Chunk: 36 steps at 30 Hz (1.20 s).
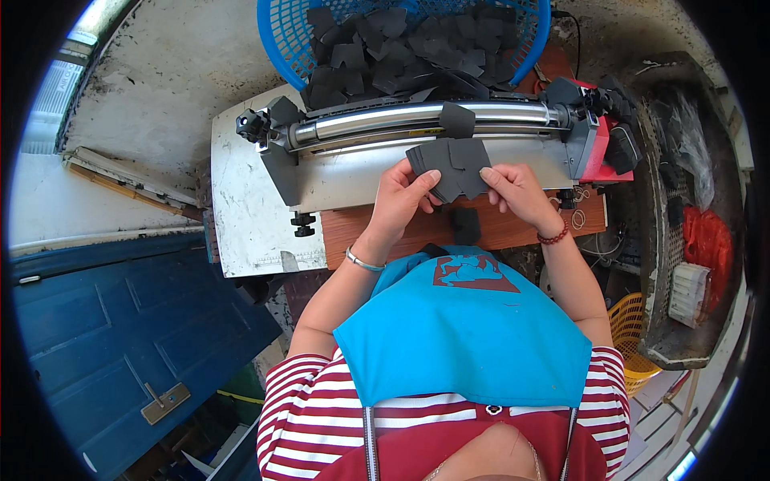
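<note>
- A fanned stack of dark pieces (449, 164) is gripped by fingers of both the left hand (401, 196) and right hand (517, 192), before the roller machine (417, 120).
- One piece is seemingly riding the roller.
- Many pieces are heaped in the blue basket (281, 36) beyond.

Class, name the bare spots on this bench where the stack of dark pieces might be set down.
Free: white board left of the roller machine; wooden strip below the hands, beside one dark piece. Crowded: blue basket, heaped with pieces.
</note>
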Each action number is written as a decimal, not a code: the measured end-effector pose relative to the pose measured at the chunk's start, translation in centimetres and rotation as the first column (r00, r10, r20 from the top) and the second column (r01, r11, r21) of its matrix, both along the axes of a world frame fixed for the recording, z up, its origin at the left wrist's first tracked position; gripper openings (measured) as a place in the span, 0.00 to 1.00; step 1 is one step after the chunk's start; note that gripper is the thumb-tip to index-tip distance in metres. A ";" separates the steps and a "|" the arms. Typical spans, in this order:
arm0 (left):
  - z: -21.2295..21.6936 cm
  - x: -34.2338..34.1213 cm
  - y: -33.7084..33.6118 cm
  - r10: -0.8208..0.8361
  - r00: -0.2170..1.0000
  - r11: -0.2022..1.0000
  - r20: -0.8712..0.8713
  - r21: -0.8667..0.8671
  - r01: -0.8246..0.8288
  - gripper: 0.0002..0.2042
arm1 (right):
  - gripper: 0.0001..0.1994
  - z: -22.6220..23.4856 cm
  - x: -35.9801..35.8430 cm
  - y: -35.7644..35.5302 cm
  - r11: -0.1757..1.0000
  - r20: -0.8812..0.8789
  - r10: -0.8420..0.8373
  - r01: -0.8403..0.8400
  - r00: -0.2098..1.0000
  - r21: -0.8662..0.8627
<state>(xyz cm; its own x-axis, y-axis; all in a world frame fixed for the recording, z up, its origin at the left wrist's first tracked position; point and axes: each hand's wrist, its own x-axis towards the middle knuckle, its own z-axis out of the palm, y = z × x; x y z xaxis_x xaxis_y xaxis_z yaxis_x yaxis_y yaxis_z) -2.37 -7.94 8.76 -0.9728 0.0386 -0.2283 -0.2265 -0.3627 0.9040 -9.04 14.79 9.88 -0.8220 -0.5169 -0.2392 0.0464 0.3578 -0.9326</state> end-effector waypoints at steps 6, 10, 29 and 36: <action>-0.3 -0.3 0.5 -0.070 0.974 0.922 -0.215 -0.388 -0.019 0.09 | 0.20 -0.1 -3.6 4.4 0.989 0.188 -0.041 0.013 0.981 0.147; 0.2 -0.9 1.6 -0.255 0.946 0.751 -0.201 -0.657 0.062 0.12 | 0.20 0.5 -3.9 3.2 0.919 0.035 -0.036 0.019 0.999 0.394; 2.1 -2.3 -0.5 -0.086 0.704 0.624 -0.705 -0.589 -0.513 0.12 | 0.17 2.2 -4.0 -2.7 0.943 0.153 -0.164 0.200 0.975 -0.266; 1.1 -0.9 -0.3 0.021 0.839 0.858 -0.544 -0.422 -0.295 0.09 | 0.19 0.4 -3.9 1.9 0.998 0.191 0.012 -0.024 0.981 0.059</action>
